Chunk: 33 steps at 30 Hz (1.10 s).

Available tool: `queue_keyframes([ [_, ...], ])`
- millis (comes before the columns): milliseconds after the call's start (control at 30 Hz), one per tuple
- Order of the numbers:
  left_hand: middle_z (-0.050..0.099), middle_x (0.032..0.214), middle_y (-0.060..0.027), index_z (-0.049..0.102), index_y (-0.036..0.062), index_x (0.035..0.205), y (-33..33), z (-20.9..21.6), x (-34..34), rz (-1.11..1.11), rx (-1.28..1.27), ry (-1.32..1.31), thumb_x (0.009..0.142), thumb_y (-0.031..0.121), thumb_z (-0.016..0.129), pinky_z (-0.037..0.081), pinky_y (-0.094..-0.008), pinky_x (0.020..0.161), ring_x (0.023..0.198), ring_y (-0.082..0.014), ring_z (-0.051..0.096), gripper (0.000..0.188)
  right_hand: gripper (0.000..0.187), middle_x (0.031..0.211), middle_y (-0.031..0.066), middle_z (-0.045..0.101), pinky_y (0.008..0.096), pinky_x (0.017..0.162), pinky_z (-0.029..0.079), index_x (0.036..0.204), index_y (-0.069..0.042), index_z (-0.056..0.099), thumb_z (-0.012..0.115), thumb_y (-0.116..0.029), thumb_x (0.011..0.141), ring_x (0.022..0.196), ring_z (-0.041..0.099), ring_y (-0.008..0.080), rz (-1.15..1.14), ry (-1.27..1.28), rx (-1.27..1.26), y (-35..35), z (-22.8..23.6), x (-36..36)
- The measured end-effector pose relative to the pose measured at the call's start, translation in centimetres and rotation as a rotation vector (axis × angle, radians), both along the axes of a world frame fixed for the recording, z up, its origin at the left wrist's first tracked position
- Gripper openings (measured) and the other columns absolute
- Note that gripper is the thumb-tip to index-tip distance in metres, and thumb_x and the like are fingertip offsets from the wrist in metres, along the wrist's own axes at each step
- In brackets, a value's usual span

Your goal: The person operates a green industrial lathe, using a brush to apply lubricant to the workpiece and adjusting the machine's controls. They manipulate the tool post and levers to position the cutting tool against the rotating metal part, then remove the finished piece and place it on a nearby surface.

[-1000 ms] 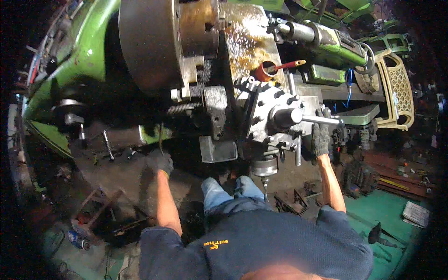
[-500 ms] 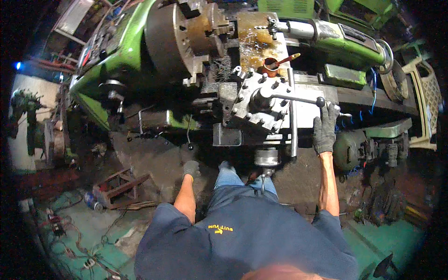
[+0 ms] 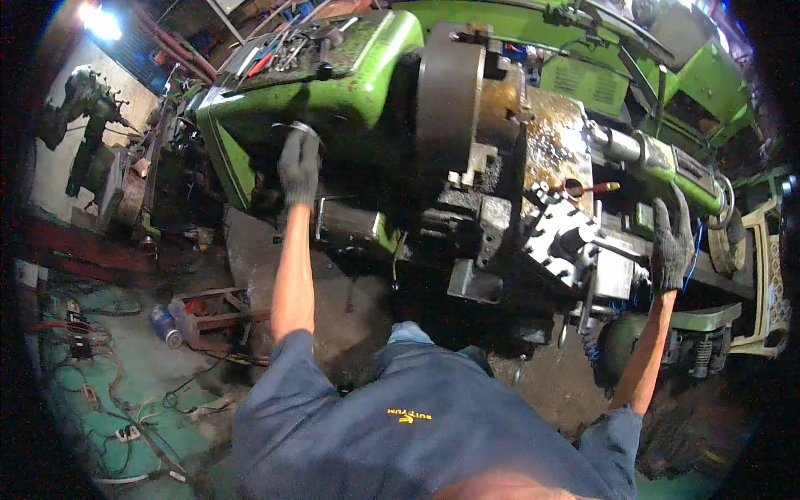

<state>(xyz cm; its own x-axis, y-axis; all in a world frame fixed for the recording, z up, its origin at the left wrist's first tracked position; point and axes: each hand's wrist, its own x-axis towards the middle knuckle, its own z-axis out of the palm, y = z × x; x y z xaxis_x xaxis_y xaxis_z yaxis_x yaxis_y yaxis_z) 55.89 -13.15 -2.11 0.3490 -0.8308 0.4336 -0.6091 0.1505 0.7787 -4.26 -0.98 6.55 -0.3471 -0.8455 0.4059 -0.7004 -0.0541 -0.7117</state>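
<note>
I stand at a large green lathe [image 3: 350, 92] with a grey chuck [image 3: 450, 108] at its middle. My left hand [image 3: 298, 167], in a dark glove, reaches up to the front of the headstock, fingers curled on a small metal handle there. My right hand [image 3: 671, 242], also gloved, rests with fingers spread on the carriage, just right of the tool post [image 3: 567, 242]. The tool post's lever [image 3: 621, 250] lies beside that hand, not gripped. A red-handled tool [image 3: 596, 187] lies on the chip-covered cross slide behind.
Tools lie on top of the headstock [image 3: 275, 50]. A blue bottle [image 3: 164, 325] and a low metal frame [image 3: 221, 312] sit on the dirty floor at left, with cables [image 3: 125, 417] on green flooring. Another green machine [image 3: 667, 58] stands behind, and a pale grated piece [image 3: 762, 283] at right.
My left hand has risen from low by the apron up to the headstock. My right hand has come off the tool post lever and shifted right with fingers spread. My head turned left.
</note>
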Motion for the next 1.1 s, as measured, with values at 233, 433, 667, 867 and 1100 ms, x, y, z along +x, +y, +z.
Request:
queue_keyframes([
  [233,0.068,0.097,-0.0058,0.067,0.0055,0.115,-12.2,8.1,1.6,-0.497,-0.374,-0.261,0.097,0.020,0.065,0.053,-0.0325,0.077,0.085,-0.0161,0.066,0.023,0.059,0.134,0.0174,0.064,0.0380,0.103,0.047,0.143,-0.010,0.054,0.069,-0.038,0.094,0.123,0.062,0.0275,0.332,0.021,-0.007,-15.0,1.9,14.5],
  [433,0.068,0.096,-0.0033,0.064,0.0078,0.115,-9.9,7.8,8.4,-0.566,-0.240,0.092,0.095,0.019,0.068,0.052,-0.0316,0.072,0.074,-0.0127,0.061,0.024,0.068,0.132,0.0157,0.065,0.0418,0.098,0.050,0.140,-0.018,0.057,0.069,-0.058,0.086,0.123,0.063,0.0334,0.278,0.316,-0.180,-25.3,3.4,24.3],
  [667,0.072,0.105,-0.0136,0.060,0.0037,0.130,-3.0,5.4,12.0,-0.321,-0.260,-0.211,0.096,0.016,0.062,0.052,-0.0387,0.090,0.098,-0.0251,0.068,0.037,0.051,0.121,0.0175,0.067,0.0461,0.094,0.051,0.129,-0.016,0.062,0.057,-0.048,0.090,0.114,0.064,0.0364,0.273,0.593,0.116,-35.9,0.3,28.4],
  [867,0.070,0.117,-0.0192,0.069,0.0055,0.119,3.0,-12.2,13.1,-0.150,0.285,-0.602,0.093,0.032,0.065,0.053,-0.0445,0.090,0.107,-0.0359,0.066,0.038,0.037,0.105,0.0166,0.068,0.0462,0.085,0.051,0.109,-0.011,0.069,0.066,-0.035,0.081,0.102,0.066,0.0344,0.060,0.542,0.156,-29.8,-5.3,26.4],
  [1100,0.042,0.153,-0.0240,0.048,0.0072,0.147,-1.5,-21.8,17.0,-0.228,0.692,-0.986,0.088,0.031,0.061,0.032,-0.0500,0.118,0.142,-0.0413,0.040,0.064,0.028,0.097,0.0093,0.064,0.0436,0.082,0.046,0.099,-0.014,0.070,0.070,-0.032,0.077,0.096,0.063,0.0289,-0.049,0.691,0.017,-21.4,1.4,33.3],
])
